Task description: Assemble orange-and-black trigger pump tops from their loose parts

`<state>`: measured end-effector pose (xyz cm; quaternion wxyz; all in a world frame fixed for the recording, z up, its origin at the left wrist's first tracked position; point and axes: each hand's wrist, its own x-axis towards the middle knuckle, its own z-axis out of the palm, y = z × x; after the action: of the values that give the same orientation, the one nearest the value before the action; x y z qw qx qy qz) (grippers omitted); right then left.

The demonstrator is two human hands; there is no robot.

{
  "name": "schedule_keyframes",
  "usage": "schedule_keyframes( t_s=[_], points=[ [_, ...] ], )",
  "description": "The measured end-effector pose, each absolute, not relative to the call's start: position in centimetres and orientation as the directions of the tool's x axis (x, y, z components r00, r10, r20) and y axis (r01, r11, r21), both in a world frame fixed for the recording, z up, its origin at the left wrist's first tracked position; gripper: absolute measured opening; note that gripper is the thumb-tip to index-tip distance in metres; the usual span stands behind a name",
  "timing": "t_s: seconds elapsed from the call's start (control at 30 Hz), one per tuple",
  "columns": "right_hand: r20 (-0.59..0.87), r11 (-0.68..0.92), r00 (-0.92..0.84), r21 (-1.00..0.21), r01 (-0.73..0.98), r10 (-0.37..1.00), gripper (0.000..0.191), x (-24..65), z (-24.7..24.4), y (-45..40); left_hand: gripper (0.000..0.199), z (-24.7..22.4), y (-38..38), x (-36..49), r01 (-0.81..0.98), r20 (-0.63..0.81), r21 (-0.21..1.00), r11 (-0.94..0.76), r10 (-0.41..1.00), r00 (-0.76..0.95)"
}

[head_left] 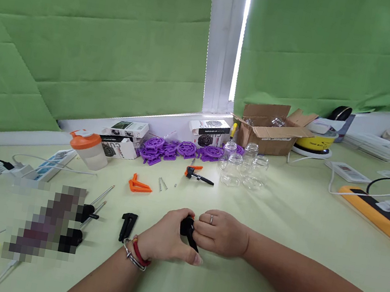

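Near the front of the table, my left hand (pixel 167 237) curls its fingers and thumb round a black plastic clamp (pixel 187 226) that shows a little orange at its top. From the other side, my right hand (pixel 219 232) has its fingers bent against the same piece; its fingertips are partly hidden. Left of my hands lies a loose black clamp part (pixel 127 225). Farther back are an orange clamp part (pixel 139 184), two screws (pixel 162 184), a tiny metal piece (pixel 175 185) and a black-and-orange clamp (pixel 197 174).
Purple plastic rings (pixel 187 149), small boxes (pixel 209 127), glass jars (pixel 232 170) and a cardboard box (pixel 270 136) line the back. An orange-lidded shaker (pixel 88 150) and screwdrivers (pixel 99 204) are at left. A power strip (pixel 382 219) lies at right, with cables around it.
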<state>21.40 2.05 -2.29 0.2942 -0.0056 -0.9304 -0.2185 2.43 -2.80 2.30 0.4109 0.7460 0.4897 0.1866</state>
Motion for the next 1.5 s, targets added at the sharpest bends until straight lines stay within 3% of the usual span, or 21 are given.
schedule_keyframes(
  t_s=[0.1,0.23,0.37,0.5,0.57,0.7,0.87,1.03,1.27,1.5],
  points=[
    [0.587,0.923,-0.809,0.331,0.196,-0.039,0.013,21.3,-2.5,2.2,0.065,2.3,-2.8,2.5,0.556,-0.124,0.814,-0.168,0.885,0.449],
    [0.654,0.932,-0.733,0.118,0.342,0.186,0.021,20.7,-3.0,2.2,0.077,2.0,-2.8,2.4,0.612,-0.073,0.776,-0.157,0.940,0.333],
    [0.571,0.866,-0.651,-0.320,0.384,0.500,0.016,20.0,-2.8,1.8,0.094,1.5,-2.7,2.6,0.730,0.042,0.670,-0.136,0.989,0.145],
    [0.295,0.487,-0.532,-0.833,0.265,0.794,0.008,19.5,-2.2,1.1,0.097,0.8,-2.4,2.9,0.812,0.168,0.561,-0.158,0.983,0.074],
    [0.101,0.198,-0.512,-0.970,0.138,0.853,0.012,19.2,-2.1,0.9,0.093,0.4,-2.3,3.0,0.844,0.259,0.498,-0.197,0.963,0.072],
    [-0.160,-0.229,-0.481,-0.970,-0.088,0.862,0.026,18.8,-2.2,0.8,0.089,-0.1,-2.1,3.4,0.883,0.400,0.385,-0.269,0.911,0.103],
    [-0.230,-0.368,-0.499,-0.908,-0.197,0.835,0.031,18.8,-2.0,1.2,0.089,0.0,-2.3,3.8,0.910,0.446,0.293,-0.294,0.884,0.142],
    [-0.244,-0.394,-0.537,-0.900,-0.184,0.807,0.031,19.2,-2.1,1.6,0.092,0.0,-2.5,4.0,0.922,0.458,0.244,-0.301,0.873,0.164],
    [-0.169,-0.260,-0.443,-0.954,-0.152,0.880,0.028,18.6,-2.6,1.1,0.090,-0.1,-2.4,4.1,0.927,0.463,0.226,-0.298,0.871,0.167],
    [-0.141,-0.233,-0.456,-0.961,-0.151,0.879,0.028,18.4,-2.4,0.8,0.089,-0.2,-2.4,4.1,0.939,0.449,0.208,-0.274,0.879,0.157]
  ],
)
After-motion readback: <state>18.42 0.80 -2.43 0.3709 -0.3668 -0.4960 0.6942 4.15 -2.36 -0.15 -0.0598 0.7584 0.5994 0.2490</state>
